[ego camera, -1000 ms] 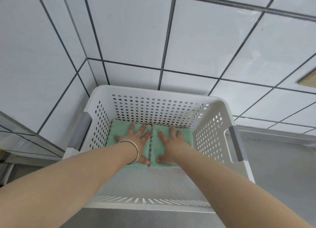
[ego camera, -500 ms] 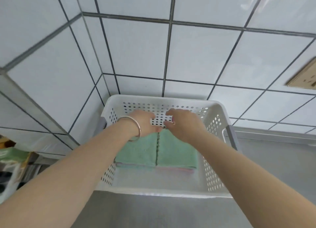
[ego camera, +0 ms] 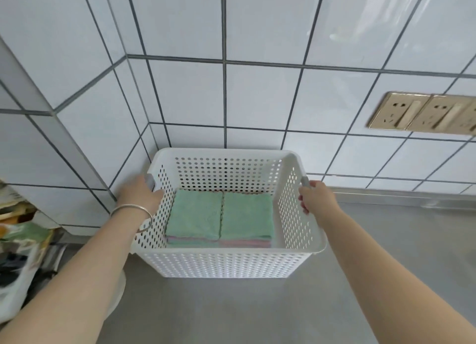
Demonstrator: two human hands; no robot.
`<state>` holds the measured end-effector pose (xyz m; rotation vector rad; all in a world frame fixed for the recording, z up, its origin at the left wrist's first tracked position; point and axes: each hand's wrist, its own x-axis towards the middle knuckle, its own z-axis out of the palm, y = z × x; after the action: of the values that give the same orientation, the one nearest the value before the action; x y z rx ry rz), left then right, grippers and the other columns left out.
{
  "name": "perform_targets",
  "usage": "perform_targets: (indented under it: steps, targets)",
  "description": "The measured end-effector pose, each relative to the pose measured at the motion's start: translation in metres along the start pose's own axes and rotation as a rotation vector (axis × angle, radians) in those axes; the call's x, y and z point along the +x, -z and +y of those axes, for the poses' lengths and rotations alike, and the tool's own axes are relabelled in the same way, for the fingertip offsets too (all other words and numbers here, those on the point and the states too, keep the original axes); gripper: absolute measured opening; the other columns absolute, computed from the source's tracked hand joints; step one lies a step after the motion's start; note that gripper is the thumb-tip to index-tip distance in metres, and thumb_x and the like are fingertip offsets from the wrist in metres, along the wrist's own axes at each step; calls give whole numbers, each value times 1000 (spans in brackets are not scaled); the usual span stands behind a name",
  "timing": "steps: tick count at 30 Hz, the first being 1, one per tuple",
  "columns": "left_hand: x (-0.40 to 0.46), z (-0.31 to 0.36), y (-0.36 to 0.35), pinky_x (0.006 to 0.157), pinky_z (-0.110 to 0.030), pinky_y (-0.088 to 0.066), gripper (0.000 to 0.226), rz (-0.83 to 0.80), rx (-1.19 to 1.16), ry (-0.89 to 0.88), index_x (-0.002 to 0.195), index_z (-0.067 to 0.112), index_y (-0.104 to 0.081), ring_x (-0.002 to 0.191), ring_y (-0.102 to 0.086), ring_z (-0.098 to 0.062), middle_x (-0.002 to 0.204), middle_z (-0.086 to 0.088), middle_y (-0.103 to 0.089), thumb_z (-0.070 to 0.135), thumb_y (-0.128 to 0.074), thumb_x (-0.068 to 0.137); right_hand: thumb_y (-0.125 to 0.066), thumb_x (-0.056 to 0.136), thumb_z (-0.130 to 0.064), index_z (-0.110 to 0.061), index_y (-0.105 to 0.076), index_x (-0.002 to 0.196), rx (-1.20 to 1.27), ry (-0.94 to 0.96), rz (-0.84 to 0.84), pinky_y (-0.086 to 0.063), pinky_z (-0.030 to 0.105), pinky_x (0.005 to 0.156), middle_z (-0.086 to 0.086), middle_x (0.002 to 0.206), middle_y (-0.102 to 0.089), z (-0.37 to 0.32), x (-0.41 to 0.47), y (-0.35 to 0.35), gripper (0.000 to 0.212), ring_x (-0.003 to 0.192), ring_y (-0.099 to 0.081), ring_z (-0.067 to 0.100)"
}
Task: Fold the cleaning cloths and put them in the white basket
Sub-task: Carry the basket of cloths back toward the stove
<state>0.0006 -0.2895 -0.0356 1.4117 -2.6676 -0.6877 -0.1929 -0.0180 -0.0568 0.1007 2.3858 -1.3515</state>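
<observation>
- Head view showed the left hand (ego camera: 140, 193) curled over the grey handle (ego camera: 150, 180) of the white basket (ego camera: 226, 262), and the right hand (ego camera: 317, 198) gripping the opposite handle.
- Between the hands, two stacks of folded cleaning cloths (ego camera: 220, 216) lay side by side on the basket floor.
- A good carry, I judged, meant lifting both sides level so neither stack slid.
- Half a second earlier both hands hovered inside, over the cloths; now they had gone out to the sides.

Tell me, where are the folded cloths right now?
In the head view the green cloths lie in two side-by-side stacks on the floor of the white basket, at centre frame, against the tiled wall.
</observation>
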Motion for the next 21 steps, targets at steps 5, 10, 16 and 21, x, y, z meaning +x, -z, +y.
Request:
perform_targets:
  steps: [5,10,16,21]
  targets:
    - [-7,5,4,53,-29,-28,25,-44,59,-17,68,12,-34,58,-39,-21,64,-7,-39,2,-33,91,-34,87,-3,-19,-39,63,-26,61,-71,-28,26,44,2,63,-37,-5,0,14,30,49,-31,16]
    - [-10,12,10,57,-33,-34,27,-124,-79,-68,63,18,-27,56,-40,-20,59,-7,-41,2,-35,83,-35,88,1,-22,-36,58,-10,29,-44,-23,23,45,3,59,-33,-4,-7,50,38,49,-26,14]
    - [-30,34,13,53,-30,-26,20,-158,-115,-247,76,15,-33,57,-38,-20,61,-1,-43,1,-37,90,-37,87,-2,-20,-34,57,-32,-12,76,-25,23,46,5,61,-32,30,-55,87,36,48,-28,15]
    - [-41,43,17,52,-28,-22,22,-261,-59,-508,76,14,-36,54,-35,-18,59,-1,-39,-3,-34,90,-38,87,-3,-19,-37,55,31,-99,295,-26,26,47,4,60,-34,71,-141,91,36,45,-32,16]
